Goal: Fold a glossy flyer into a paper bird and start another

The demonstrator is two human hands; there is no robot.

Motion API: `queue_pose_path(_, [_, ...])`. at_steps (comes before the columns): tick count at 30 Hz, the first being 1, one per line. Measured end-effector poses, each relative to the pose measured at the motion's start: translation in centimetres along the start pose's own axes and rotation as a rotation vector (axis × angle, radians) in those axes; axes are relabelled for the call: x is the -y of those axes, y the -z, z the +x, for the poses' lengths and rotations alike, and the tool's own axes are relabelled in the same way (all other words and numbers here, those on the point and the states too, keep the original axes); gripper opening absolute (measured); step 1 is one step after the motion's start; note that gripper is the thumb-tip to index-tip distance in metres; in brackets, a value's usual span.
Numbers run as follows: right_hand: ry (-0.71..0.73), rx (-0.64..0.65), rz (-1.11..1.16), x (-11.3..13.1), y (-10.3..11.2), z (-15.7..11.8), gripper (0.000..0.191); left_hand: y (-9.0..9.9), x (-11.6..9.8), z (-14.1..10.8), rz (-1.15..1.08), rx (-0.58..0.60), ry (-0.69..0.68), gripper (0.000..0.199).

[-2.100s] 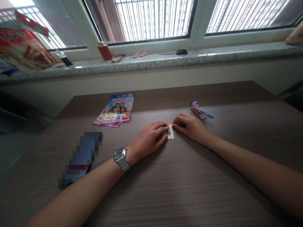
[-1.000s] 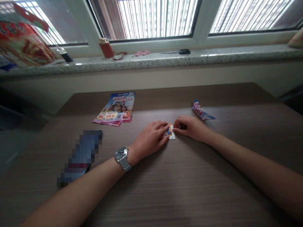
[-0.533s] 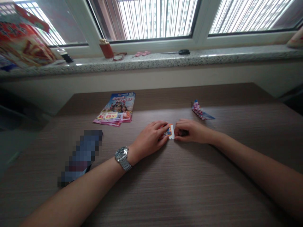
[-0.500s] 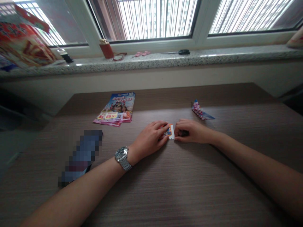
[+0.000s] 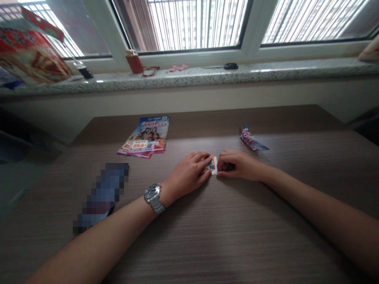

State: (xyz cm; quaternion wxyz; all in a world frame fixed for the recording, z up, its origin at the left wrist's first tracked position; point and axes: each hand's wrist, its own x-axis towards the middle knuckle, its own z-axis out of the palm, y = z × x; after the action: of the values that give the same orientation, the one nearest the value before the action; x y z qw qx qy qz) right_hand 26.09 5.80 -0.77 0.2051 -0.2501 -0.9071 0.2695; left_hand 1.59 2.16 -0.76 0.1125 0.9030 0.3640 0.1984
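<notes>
A small printed paper, in orange and blue with a white margin, is found lying flat near the middle of the wood-grain table; it is covered in part by the left hand, which is laid over it palm down, the index finger and thumb resting apart on its printed face; nothing is seen to be pinched by that hand. The right hand is set at the white margin, its fingers curled in and its fingertips brought to the edge; whether the paper is actually pinched there cannot be told (the contact is too small to read). A silver wristwatch is worn on the left wrist.

Beyond the right hand, a folded piece of printed paper, red-patterned and blue, is noted, apart from the fingers; towards the far left, a stack of flyers is laid slightly fanned, the figure 89.9 being legible on the top sheet. A dark oblong object, its surface obscured by pixelation, is placed beside the left forearm.

On the speckled stone windowsill, a red case, two pink pieces, black-handled scissors and a food packet are recorded.
</notes>
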Motion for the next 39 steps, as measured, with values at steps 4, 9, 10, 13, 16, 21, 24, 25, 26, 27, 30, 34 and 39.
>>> queue_pose_path(4, [0.024,0.027,-0.002,-0.19,0.20,-0.16,0.016,-0.05,0.10,0.00,0.013,0.001,-0.004,0.047])
queue_pose_path(9, [-0.013,-0.075,0.038,-0.29,-0.07,-0.55,0.018,-0.06,0.07,0.05,0.001,-0.010,-0.006,0.046])
queue_pose_path(10, [-0.035,-0.119,0.036,-0.32,-0.16,-0.61,0.017,-0.03,0.03,0.05,-0.004,-0.009,-0.007,0.046])
queue_pose_path(13, [-0.055,-0.222,-0.021,-0.43,-0.38,-0.69,0.012,0.10,-0.10,0.01,-0.011,-0.004,-0.005,0.045])
queue_pose_path(16, [-0.042,-0.261,-0.098,-0.49,-0.53,-0.64,0.017,0.24,-0.20,-0.02,-0.005,-0.004,-0.009,0.046])
queue_pose_path(21, [-0.056,-0.265,-0.128,-0.45,-0.68,-0.53,0.019,0.35,-0.27,-0.02,0.020,-0.005,-0.005,0.045])
queue_pose_path(24, [-0.049,-0.287,-0.142,-0.49,-0.74,-0.48,0.016,0.42,-0.36,0.03,0.021,-0.010,0.000,0.043])
queue_pose_path(25, [-0.054,-0.297,-0.144,-0.51,-0.74,-0.47,0.016,0.46,-0.40,0.05,0.026,-0.013,0.003,0.041])
queue_pose_path(26, [-0.061,-0.308,-0.144,-0.51,-0.74,-0.47,0.014,0.50,-0.44,0.06,0.034,-0.017,0.007,0.040])
queue_pose_path(27, [-0.068,-0.314,-0.142,-0.50,-0.72,-0.46,0.013,0.53,-0.48,0.07,0.047,-0.021,0.013,0.039])
queue_pose_path(30, [-0.073,-0.322,-0.133,-0.38,-0.63,-0.47,0.010,0.55,-0.55,0.04,0.097,-0.022,0.033,0.041])
queue_pose_path(34, [-0.058,-0.317,-0.139,-0.11,-0.52,-0.51,0.012,0.50,-0.64,-0.04,0.145,-0.050,0.093,0.038])
queue_pose_path(39, [-0.051,-0.296,-0.159,-0.22,-0.66,-0.55,0.012,0.76,-0.82,-0.01,0.202,-0.093,0.159,0.028])
